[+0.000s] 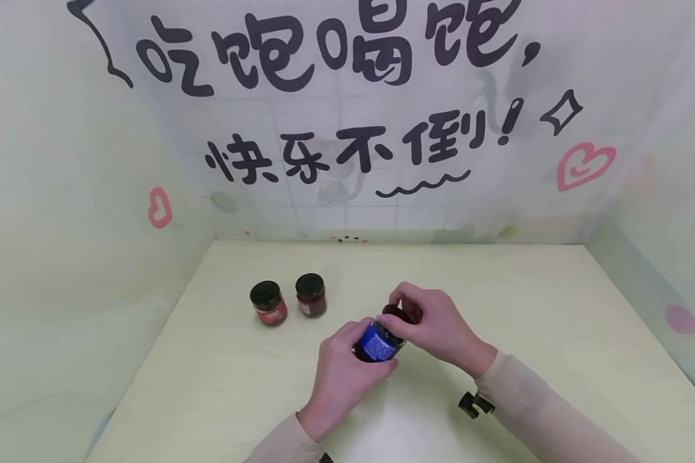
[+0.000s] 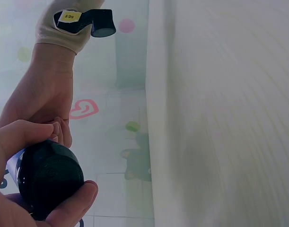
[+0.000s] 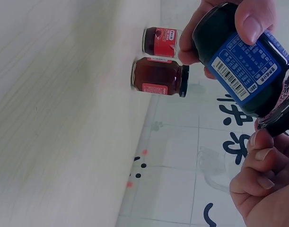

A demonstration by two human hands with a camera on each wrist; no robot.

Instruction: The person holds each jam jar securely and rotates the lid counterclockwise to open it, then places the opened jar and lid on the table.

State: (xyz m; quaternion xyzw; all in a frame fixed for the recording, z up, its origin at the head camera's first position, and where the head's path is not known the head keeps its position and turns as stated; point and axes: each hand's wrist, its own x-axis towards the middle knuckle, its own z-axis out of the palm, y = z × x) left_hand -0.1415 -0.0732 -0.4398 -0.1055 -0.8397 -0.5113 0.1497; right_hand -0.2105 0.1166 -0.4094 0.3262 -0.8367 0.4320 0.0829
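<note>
A dark glass jar (image 1: 378, 343) with a blue label is held tilted above the table by my left hand (image 1: 343, 370), whose fingers and thumb wrap its body. At the jar's upper end, my right hand (image 1: 440, 325) grips the black lid (image 1: 398, 313) between thumb and curled fingers. The right wrist view shows the barcode side of the blue label (image 3: 246, 68), with the lid (image 3: 280, 119) at the mouth end. In the left wrist view the dark jar base (image 2: 52, 179) faces the camera, framed by the left fingers.
Two jars stand on the pale table (image 1: 220, 386), left of and behind my hands: a black-lidded jar with a red label (image 1: 272, 313) and a dark red-brown jar (image 1: 312, 305) beside it. A printed wall covering (image 1: 347, 218) encloses the table's back and sides.
</note>
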